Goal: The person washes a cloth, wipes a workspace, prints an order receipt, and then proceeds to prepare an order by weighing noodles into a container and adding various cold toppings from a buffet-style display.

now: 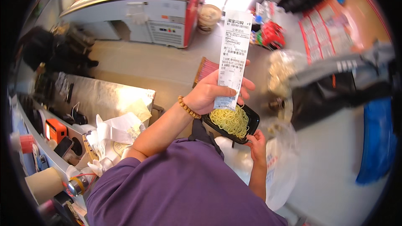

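Note:
A long printed paper receipt (234, 59) stands upright in my left hand (216, 92), its lower part pinned under the thumb with the fingers behind it. A bracelet of wooden beads is on that wrist. Below the receipt, my right hand (257, 141) grips the near right corner of a black plastic tray (256, 120). Yellow noodles (230, 121) lie in the tray. The left hand covers part of the tray's far left side, so whether it touches the tray cannot be told.
A metal-topped table (106, 91) and crumpled white bags (116, 128) are on my left. Ahead stand a refrigerated display case (166, 22) and a bucket (209, 18). To the right are a filled clear bag (279, 72), a black bag (320, 100) and a blue object (377, 141).

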Available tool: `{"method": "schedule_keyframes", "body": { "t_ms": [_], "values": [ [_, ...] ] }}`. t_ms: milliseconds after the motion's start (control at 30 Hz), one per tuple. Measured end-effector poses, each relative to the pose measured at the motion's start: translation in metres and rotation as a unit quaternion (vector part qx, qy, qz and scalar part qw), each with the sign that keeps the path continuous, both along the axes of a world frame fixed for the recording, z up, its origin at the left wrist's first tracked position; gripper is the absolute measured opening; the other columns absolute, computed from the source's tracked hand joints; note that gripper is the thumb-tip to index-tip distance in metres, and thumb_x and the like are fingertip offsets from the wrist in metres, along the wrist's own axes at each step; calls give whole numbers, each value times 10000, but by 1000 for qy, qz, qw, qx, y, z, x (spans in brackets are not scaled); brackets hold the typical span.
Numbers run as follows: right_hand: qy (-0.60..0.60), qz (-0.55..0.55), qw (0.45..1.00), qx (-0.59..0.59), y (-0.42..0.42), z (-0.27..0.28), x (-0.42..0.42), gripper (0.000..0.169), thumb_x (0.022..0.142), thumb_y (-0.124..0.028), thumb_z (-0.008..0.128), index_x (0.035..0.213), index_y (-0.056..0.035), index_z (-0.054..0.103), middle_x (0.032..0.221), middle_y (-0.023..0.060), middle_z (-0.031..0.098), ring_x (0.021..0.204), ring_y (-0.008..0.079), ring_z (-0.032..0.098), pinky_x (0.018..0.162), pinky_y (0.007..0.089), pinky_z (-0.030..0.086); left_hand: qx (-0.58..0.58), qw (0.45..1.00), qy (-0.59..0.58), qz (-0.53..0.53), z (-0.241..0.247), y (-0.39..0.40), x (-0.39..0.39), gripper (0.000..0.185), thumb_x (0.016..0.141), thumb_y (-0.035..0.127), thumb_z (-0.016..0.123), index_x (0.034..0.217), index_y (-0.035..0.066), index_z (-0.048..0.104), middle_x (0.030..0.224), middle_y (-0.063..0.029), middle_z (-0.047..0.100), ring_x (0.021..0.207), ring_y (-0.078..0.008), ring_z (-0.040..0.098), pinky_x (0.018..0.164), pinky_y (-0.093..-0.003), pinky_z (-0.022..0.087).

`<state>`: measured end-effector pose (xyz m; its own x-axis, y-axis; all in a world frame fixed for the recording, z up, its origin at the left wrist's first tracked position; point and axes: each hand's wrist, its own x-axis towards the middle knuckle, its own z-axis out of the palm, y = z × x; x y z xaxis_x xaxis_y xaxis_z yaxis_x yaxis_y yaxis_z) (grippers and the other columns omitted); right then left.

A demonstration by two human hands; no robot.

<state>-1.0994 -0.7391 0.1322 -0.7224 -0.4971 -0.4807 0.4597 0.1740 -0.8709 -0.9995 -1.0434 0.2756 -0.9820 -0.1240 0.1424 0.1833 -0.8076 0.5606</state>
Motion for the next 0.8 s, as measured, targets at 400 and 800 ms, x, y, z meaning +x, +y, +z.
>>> {"method": "schedule_keyframes", "body": {
  "t_ms": [400, 800],
  "values": [
    [7, 226, 972, -64, -339, -6, -187, 139, 859, 44, 596, 893, -61, 511, 863, 41, 646, 732, 121, 660, 615, 283, 602, -34, 971, -34, 235, -26, -237, -22, 771, 855, -47, 577, 1525, 32, 202, 1205, -210, 605, 987, -204, 653, 853, -342, 557],
    [-35, 314, 948, -32, -686, 7, -202, 132, 856, 50, 602, 914, -49, 537, 860, 34, 652, 748, 122, 664, 637, 290, 601, -6, 948, -45, 314, -40, -541, -1, 756, 858, -34, 585, 1517, 30, 219, 1213, -204, 605, 991, -206, 653, 849, -344, 560]
  ]
}}
